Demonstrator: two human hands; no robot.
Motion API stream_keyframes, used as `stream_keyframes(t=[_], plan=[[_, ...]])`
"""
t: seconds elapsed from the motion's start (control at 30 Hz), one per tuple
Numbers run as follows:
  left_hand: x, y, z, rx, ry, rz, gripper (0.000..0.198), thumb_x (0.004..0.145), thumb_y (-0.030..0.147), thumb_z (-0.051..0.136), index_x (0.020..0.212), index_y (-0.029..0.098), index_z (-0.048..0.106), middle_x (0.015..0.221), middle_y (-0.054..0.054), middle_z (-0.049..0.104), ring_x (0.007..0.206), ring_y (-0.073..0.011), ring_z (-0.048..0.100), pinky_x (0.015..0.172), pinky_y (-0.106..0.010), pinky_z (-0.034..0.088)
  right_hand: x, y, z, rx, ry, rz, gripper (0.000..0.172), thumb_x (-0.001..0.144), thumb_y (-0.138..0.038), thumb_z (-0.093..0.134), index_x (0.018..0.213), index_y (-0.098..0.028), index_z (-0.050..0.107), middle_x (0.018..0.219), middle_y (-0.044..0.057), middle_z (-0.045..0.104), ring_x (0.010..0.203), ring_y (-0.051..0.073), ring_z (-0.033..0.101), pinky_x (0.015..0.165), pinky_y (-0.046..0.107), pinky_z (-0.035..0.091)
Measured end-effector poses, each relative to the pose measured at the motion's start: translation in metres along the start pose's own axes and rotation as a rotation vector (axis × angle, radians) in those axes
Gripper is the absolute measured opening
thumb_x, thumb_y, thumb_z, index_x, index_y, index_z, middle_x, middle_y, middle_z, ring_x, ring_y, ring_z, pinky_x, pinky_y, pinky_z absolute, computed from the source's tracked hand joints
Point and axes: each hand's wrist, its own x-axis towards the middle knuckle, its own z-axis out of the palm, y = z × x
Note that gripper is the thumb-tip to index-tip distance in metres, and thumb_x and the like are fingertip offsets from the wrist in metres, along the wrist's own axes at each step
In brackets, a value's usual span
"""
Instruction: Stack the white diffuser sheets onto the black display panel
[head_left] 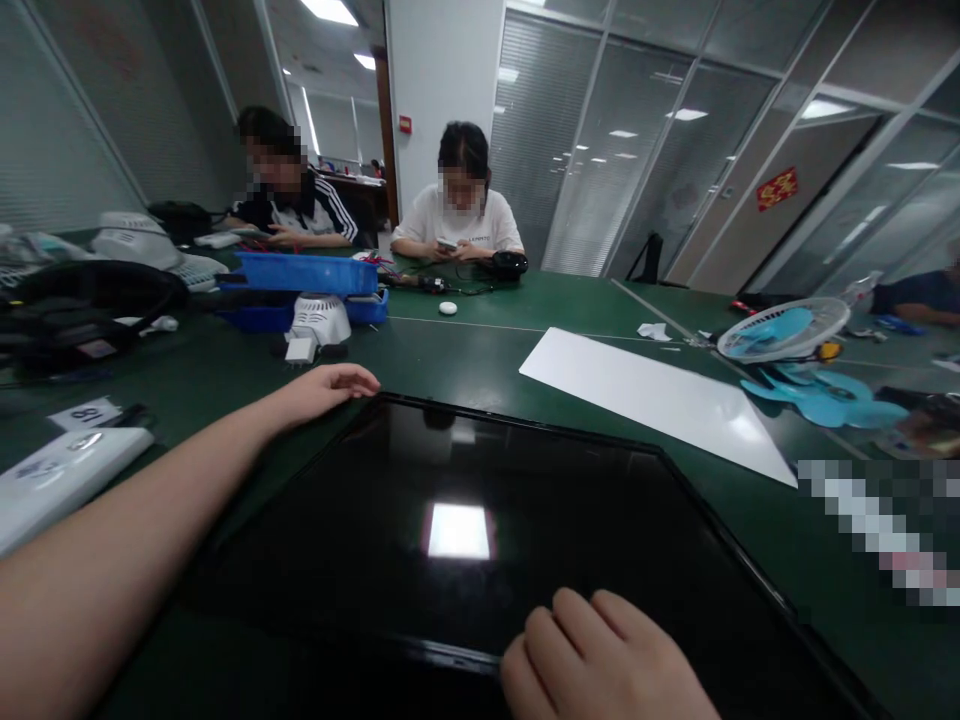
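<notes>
A large black flat screen panel (pixel 360 520) with a thin dark frame lies on the green table in front of me, a ceiling light mirrored in its glossy face. My left hand (pixel 326 390) reaches along its left side. The fingers are stretched out and loosely bent, with the tips by the far left corner of the frame. Over the panel's near edge, my right hand (pixel 592 660) is closed with its knuckles up. The fingertips and anything between them are hidden beneath that hand.
A white rectangular sheet (pixel 652 400) lies right of the panel. Blue bins (pixel 307 272) and a white vented device (pixel 320 320) stand beyond my left hand. Light-blue fan blades (pixel 825 400) and a fan guard (pixel 784 330) lie at right. Two people (pixel 461 215) sit across the table.
</notes>
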Motion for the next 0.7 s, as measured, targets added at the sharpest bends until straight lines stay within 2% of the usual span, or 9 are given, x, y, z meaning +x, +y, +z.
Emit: stream_keyframes(t=[0.1,0.2,0.3,0.4,0.5,0.57,0.63,0.7], plan=[[0.0,-0.001,-0.002,0.079,0.071,-0.008,0.043,0.071,0.052,0.072,0.101,0.021,0.071,0.107,-0.006,0.075,0.106,-0.0252,0.067,0.099,-0.039,0.05,-0.007,-0.006,0.023,-0.208,0.039,-0.01,0.016,0.07,-0.03,0.067,0.058,-0.026,0.058,0.05,-0.001,0.048,0.045,0.015,0.036,0.045,0.033,0.01],[0.001,0.001,0.01,0.253,0.038,0.049,0.047,0.081,0.061,0.061,0.105,0.021,0.072,0.111,-0.006,0.072,0.103,-0.025,0.065,0.096,-0.036,0.049,-0.009,-0.001,0.034,-0.194,-0.006,-0.03,0.017,0.072,-0.034,0.068,0.06,-0.026,0.058,0.052,-0.001,0.049,0.048,0.016,0.038,0.047,0.034,0.013],[0.001,0.001,0.021,0.463,0.044,0.134,0.048,0.084,0.062,0.056,0.104,0.021,0.072,0.106,-0.006,0.066,0.09,-0.0224,0.061,0.086,-0.035,0.05,-0.01,0.004,0.037,-0.159,-0.06,-0.041,0.015,0.076,-0.031,0.068,0.066,-0.025,0.059,0.055,-0.001,0.052,0.051,0.016,0.041,0.046,0.034,0.019],[-0.002,-0.003,0.023,0.568,0.08,0.181,0.051,0.084,0.058,0.055,0.116,0.02,0.067,0.098,-0.006,0.06,0.08,-0.0208,0.057,0.077,-0.035,0.049,-0.01,0.004,0.025,-0.069,-0.204,-0.005,0.016,0.081,-0.036,0.07,0.075,-0.024,0.061,0.063,-0.002,0.058,0.056,0.016,0.049,0.048,0.031,0.03],[-0.007,-0.007,0.02,0.634,0.062,0.185,0.05,0.087,0.055,0.052,0.119,0.021,0.067,0.097,-0.006,0.058,0.086,-0.0239,0.058,0.08,-0.038,0.049,-0.011,0.015,-0.012,0.13,-0.335,0.121,0.02,0.086,-0.045,0.065,0.083,-0.025,0.064,0.075,-0.001,0.066,0.064,0.017,0.058,0.057,0.031,0.043],[-0.01,-0.009,0.018,0.66,0.05,0.193,0.044,0.089,0.053,0.049,0.111,0.021,0.071,0.101,-0.008,0.059,0.095,-0.0264,0.059,0.088,-0.041,0.048,-0.011,0.044,-0.045,0.263,-0.427,0.234,0.025,0.092,-0.047,0.058,0.104,-0.026,0.067,0.094,0.003,0.071,0.082,0.02,0.065,0.068,0.032,0.05],[-0.012,-0.01,0.017,0.672,0.061,0.211,0.041,0.09,0.051,0.048,0.106,0.021,0.072,0.105,-0.009,0.06,0.102,-0.028,0.059,0.096,-0.044,0.046,-0.013,0.095,-0.07,0.304,-0.412,0.551,0.035,0.097,-0.054,0.046,0.107,-0.027,0.066,0.103,0.005,0.071,0.087,0.02,0.065,0.072,0.032,0.051],[-0.012,-0.011,0.018,0.682,0.073,0.234,0.039,0.091,0.05,0.048,0.104,0.021,0.071,0.107,-0.009,0.062,0.105,-0.0288,0.059,0.1,-0.045,0.044,-0.017,0.158,-0.077,0.263,-0.48,0.841,0.043,0.098,-0.058,0.039,0.102,-0.024,0.064,0.095,0.005,0.07,0.08,0.02,0.064,0.07,0.032,0.049]])
